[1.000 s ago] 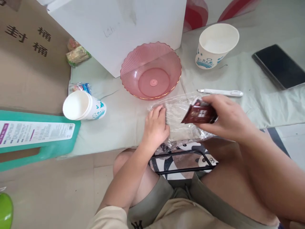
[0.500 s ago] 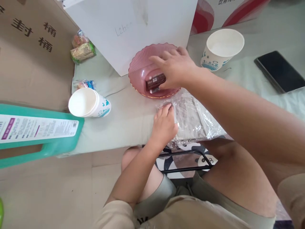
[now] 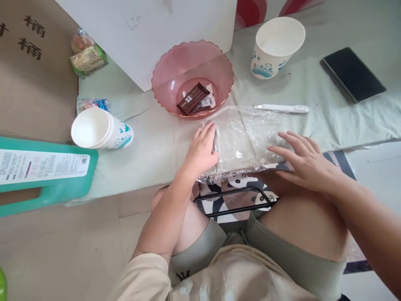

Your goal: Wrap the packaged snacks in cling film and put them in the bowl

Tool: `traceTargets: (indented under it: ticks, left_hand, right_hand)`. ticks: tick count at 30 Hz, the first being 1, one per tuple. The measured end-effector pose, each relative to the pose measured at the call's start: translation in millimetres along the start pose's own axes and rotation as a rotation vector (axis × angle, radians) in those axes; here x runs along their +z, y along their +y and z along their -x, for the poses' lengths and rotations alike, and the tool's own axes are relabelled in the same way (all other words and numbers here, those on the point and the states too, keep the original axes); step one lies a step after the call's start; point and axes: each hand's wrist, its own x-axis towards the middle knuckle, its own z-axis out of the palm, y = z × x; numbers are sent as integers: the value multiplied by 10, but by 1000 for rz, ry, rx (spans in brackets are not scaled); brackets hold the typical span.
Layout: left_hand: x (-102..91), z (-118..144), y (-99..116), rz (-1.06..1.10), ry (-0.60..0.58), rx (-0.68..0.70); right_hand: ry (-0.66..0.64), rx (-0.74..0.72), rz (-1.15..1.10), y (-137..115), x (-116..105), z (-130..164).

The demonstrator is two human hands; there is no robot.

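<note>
A sheet of clear crinkled plastic wrap (image 3: 238, 140) lies along the front edge of the cloth-covered table. My left hand (image 3: 202, 148) rests on its left edge, fingers stretched out. Over its right end is my right hand (image 3: 303, 161), fingers spread, holding nothing. Beyond the wrap stands a pink scalloped glass bowl (image 3: 169, 67) with a gold rim. Inside it, a brown-wrapped snack bar (image 3: 193, 99) lies across a lighter packet (image 3: 208, 100). A white utility knife (image 3: 282, 108) lies just behind the wrap, its tip toward the bowl.
A paper cup (image 3: 275, 48) and a phone (image 3: 354, 75) stand at the back right. To the left are stacked paper cups (image 3: 103, 129) lying on their side, snack packets (image 3: 89, 58) and a green jug (image 3: 90, 167). A white box (image 3: 140, 37) rises behind the bowl.
My right hand has left the bowl and come back to the right end of the plastic wrap. The snack bar now lies free in the bowl. The utility knife has come into sight.
</note>
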Motion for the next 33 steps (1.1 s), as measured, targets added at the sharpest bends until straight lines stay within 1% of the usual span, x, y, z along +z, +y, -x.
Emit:
traceTargets:
  ticks: [2, 4, 7, 10, 14, 16, 17, 18, 19, 20, 21, 22, 23, 24, 25, 26, 27, 29, 33]
  left_hand:
    - [0, -30, -23, 40, 48, 13]
    - [-6, -55, -34, 126, 110, 9]
    - [-1, -92, -47, 322, 182, -60]
    - [36, -139, -62, 461, 222, -142]
    - [49, -170, -63, 498, 306, -192]
    - [-12, -135, -43, 494, 345, -153]
    - [-63, -101, -27, 499, 350, -94]
    - [-125, -58, -9, 520, 328, -5]
    - [-192, -8, 12, 556, 272, 108]
    - [-257, 45, 34, 599, 174, 234]
    - [-313, 97, 56, 634, 50, 359]
    - [-354, 146, 75, 634, -72, 461]
    - [-375, 187, 91, 597, -170, 522]
    - [-377, 221, 102, 530, -230, 543]
    - [-363, 245, 107, 455, -255, 529]
    - [-338, 259, 104, 400, -254, 494]
    - [-311, 266, 93, 380, -238, 451]
    - [-275, 259, 49, 429, -187, 380]
    - [-335, 212, -69, 549, -47, 246]
  right_hand:
    - [41, 17, -9, 26, 29, -31]
    - [63, -21, -60, 26, 11, -110]
    - [81, -67, -156, -2, -83, -165]
    - [167, -72, -254, -43, -208, -99]
    - [236, -67, -376, -71, -314, 55]
    - [258, -35, -391, -72, -316, 115]
    - [267, -11, -391, -72, -306, 136]
    - [267, 23, -388, -70, -291, 151]
    - [262, 64, -378, -70, -272, 159]
    - [253, 107, -359, -69, -253, 161]
    - [248, 147, -335, -69, -233, 155]
    - [247, 180, -311, -69, -216, 145]
    - [253, 204, -292, -70, -201, 131]
    - [261, 220, -280, -70, -189, 116]
    - [271, 232, -276, -70, -180, 102]
    - [276, 243, -278, -68, -175, 91]
    - [275, 252, -289, -65, -174, 85]
    - [271, 275, -322, -50, -180, 93]
    - [248, 338, -393, -5, -230, 158]
